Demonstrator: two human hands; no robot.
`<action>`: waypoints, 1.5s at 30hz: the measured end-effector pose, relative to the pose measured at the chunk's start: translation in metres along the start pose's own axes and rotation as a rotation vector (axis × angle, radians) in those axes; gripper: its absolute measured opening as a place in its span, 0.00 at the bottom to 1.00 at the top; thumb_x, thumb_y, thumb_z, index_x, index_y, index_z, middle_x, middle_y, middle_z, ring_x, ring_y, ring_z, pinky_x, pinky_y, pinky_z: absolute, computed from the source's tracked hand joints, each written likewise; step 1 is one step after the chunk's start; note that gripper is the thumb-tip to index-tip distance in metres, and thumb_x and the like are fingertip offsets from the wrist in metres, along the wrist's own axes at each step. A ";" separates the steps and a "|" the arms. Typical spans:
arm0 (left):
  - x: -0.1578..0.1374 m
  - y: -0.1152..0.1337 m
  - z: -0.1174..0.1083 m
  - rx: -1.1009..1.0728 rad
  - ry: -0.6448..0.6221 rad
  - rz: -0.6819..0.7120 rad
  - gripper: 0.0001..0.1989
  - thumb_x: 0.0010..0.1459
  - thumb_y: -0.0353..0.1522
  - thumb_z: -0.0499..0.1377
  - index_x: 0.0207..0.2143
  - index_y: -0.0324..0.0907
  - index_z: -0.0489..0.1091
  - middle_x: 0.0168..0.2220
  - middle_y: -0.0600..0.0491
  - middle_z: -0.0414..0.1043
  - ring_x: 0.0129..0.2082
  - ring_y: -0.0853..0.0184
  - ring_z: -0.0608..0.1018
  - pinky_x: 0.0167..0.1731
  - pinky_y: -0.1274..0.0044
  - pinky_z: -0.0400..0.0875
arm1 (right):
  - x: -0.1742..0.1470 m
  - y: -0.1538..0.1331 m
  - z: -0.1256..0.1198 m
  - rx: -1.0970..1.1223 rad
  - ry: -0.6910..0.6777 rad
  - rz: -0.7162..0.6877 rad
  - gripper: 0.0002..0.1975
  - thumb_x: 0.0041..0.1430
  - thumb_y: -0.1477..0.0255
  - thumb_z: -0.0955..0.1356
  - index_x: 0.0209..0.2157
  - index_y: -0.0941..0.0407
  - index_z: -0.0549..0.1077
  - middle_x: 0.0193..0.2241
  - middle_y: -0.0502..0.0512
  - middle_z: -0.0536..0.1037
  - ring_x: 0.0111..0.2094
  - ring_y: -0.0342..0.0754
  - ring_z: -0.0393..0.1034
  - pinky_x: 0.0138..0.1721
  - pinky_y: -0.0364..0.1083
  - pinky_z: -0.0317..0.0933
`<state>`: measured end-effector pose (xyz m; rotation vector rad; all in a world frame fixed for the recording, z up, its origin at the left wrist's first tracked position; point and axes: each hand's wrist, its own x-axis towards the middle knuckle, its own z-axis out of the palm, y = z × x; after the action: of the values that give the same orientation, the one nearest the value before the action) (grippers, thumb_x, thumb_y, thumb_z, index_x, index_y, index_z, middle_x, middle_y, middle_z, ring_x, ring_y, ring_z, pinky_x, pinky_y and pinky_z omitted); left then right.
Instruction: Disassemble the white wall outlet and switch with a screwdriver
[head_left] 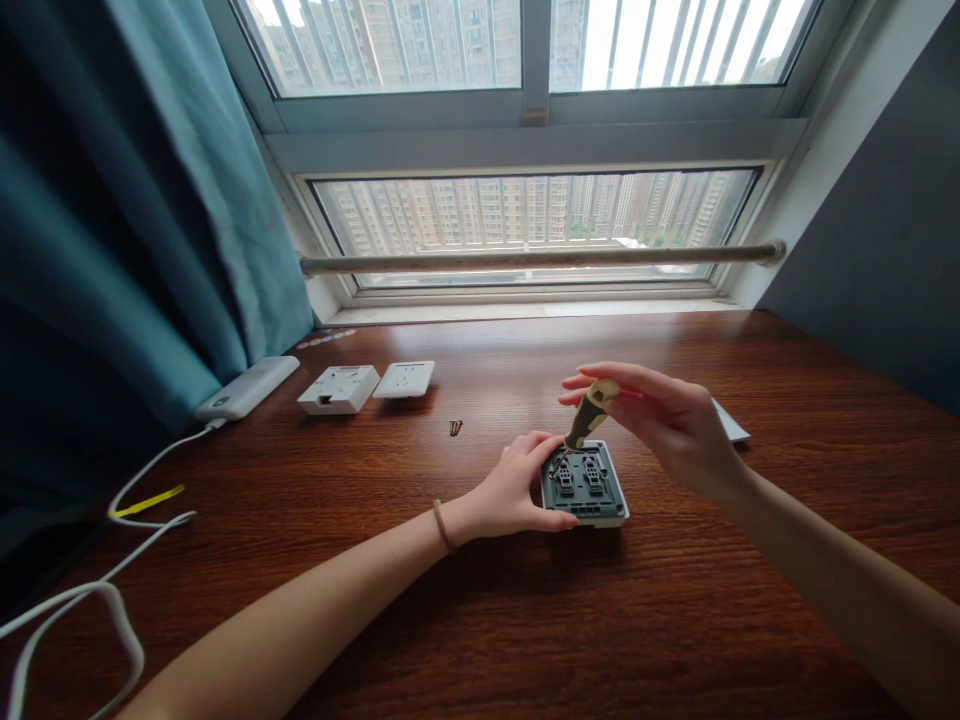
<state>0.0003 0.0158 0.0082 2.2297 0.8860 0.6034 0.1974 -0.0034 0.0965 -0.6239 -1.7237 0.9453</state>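
Note:
On the wooden table lies a wall switch, its dark inner side facing up inside a white frame. My left hand grips it from the left, thumb along the near edge and fingers at the far left corner. A screwdriver with a black and yellow handle leans over the switch, tip down near its upper left part. My right hand holds the handle's top between thumb and fingers. Where exactly the tip rests is hard to make out.
Several small screws lie left of the switch. Farther left are a white box and a white socket plate. A white power bank with a cable sits by the curtain. A white plate is partly behind my right wrist.

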 end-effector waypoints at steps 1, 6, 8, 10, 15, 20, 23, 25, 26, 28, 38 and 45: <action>0.000 0.000 0.000 0.001 -0.001 -0.004 0.41 0.39 0.43 0.68 0.56 0.47 0.57 0.54 0.47 0.57 0.53 0.53 0.62 0.55 0.62 0.57 | 0.000 0.001 0.002 -0.018 0.073 0.009 0.12 0.57 0.74 0.67 0.44 0.51 0.71 0.39 0.52 0.77 0.41 0.48 0.73 0.42 0.49 0.70; -0.001 -0.003 0.002 -0.013 0.009 -0.004 0.43 0.39 0.45 0.67 0.56 0.45 0.56 0.54 0.46 0.57 0.53 0.54 0.62 0.55 0.63 0.58 | -0.002 0.014 0.007 -0.228 0.380 -0.065 0.10 0.48 0.72 0.73 0.34 0.52 0.72 0.28 0.47 0.72 0.29 0.41 0.69 0.31 0.42 0.68; -0.001 -0.003 0.003 -0.013 0.011 -0.005 0.43 0.39 0.45 0.67 0.56 0.45 0.56 0.54 0.46 0.57 0.53 0.54 0.62 0.55 0.63 0.58 | -0.003 0.017 0.007 -0.308 0.355 -0.103 0.11 0.51 0.72 0.71 0.38 0.51 0.73 0.29 0.48 0.71 0.31 0.42 0.68 0.32 0.44 0.68; -0.001 -0.002 0.003 -0.010 0.011 -0.007 0.42 0.39 0.45 0.67 0.56 0.46 0.57 0.54 0.47 0.57 0.54 0.54 0.62 0.55 0.63 0.57 | -0.003 0.018 0.006 -0.282 0.279 -0.118 0.14 0.55 0.72 0.68 0.45 0.50 0.71 0.34 0.51 0.72 0.36 0.45 0.70 0.37 0.47 0.68; -0.001 -0.002 0.002 0.020 0.014 0.009 0.40 0.39 0.44 0.67 0.54 0.45 0.59 0.53 0.47 0.57 0.52 0.55 0.62 0.54 0.63 0.58 | 0.000 0.018 0.001 0.040 0.069 -0.049 0.19 0.60 0.75 0.64 0.52 0.47 0.65 0.44 0.53 0.74 0.40 0.48 0.73 0.40 0.51 0.70; -0.001 -0.004 0.003 0.025 0.028 0.034 0.41 0.39 0.45 0.67 0.55 0.45 0.57 0.53 0.47 0.58 0.52 0.55 0.62 0.54 0.64 0.58 | 0.001 0.015 -0.005 0.044 0.076 -0.008 0.14 0.60 0.74 0.64 0.47 0.50 0.70 0.38 0.52 0.76 0.39 0.48 0.73 0.41 0.50 0.69; -0.001 -0.004 0.004 0.026 0.027 0.031 0.41 0.39 0.45 0.67 0.55 0.46 0.57 0.53 0.47 0.57 0.53 0.55 0.62 0.54 0.63 0.58 | 0.002 0.009 -0.007 0.080 -0.019 -0.001 0.18 0.62 0.74 0.61 0.53 0.50 0.66 0.51 0.55 0.70 0.48 0.51 0.69 0.50 0.55 0.64; -0.001 -0.004 0.004 0.033 0.023 0.029 0.40 0.39 0.45 0.67 0.55 0.46 0.58 0.54 0.47 0.57 0.53 0.54 0.62 0.54 0.63 0.58 | 0.002 0.006 -0.008 0.093 -0.069 -0.005 0.18 0.62 0.75 0.61 0.53 0.50 0.66 0.53 0.55 0.69 0.51 0.52 0.67 0.53 0.56 0.61; -0.001 -0.004 0.003 0.035 0.019 0.026 0.40 0.39 0.45 0.67 0.54 0.46 0.58 0.54 0.47 0.57 0.53 0.54 0.61 0.55 0.63 0.57 | 0.002 0.005 -0.008 0.085 -0.077 -0.005 0.17 0.61 0.75 0.62 0.52 0.50 0.67 0.51 0.54 0.71 0.50 0.52 0.67 0.52 0.56 0.62; -0.001 -0.004 0.003 0.038 0.013 0.020 0.40 0.39 0.45 0.67 0.55 0.45 0.57 0.54 0.47 0.57 0.54 0.54 0.61 0.55 0.63 0.57 | 0.002 0.005 -0.006 0.060 -0.032 -0.004 0.16 0.57 0.76 0.66 0.47 0.49 0.71 0.43 0.52 0.76 0.45 0.49 0.71 0.46 0.51 0.67; -0.002 -0.004 0.003 0.041 0.014 0.019 0.44 0.40 0.46 0.66 0.57 0.44 0.54 0.55 0.45 0.56 0.54 0.54 0.61 0.56 0.63 0.56 | -0.003 0.018 0.007 -0.269 0.313 -0.121 0.18 0.51 0.74 0.71 0.45 0.49 0.72 0.34 0.49 0.70 0.36 0.43 0.68 0.39 0.45 0.65; -0.002 -0.003 0.003 0.017 0.025 0.026 0.43 0.40 0.45 0.66 0.57 0.45 0.55 0.55 0.46 0.56 0.55 0.54 0.61 0.55 0.63 0.56 | -0.001 0.015 0.004 -0.040 0.134 -0.070 0.15 0.58 0.75 0.66 0.47 0.49 0.69 0.43 0.52 0.74 0.39 0.47 0.73 0.38 0.48 0.70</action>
<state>-0.0002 0.0149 0.0042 2.2571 0.8790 0.6391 0.1936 0.0024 0.0830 -0.6345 -1.6377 0.8048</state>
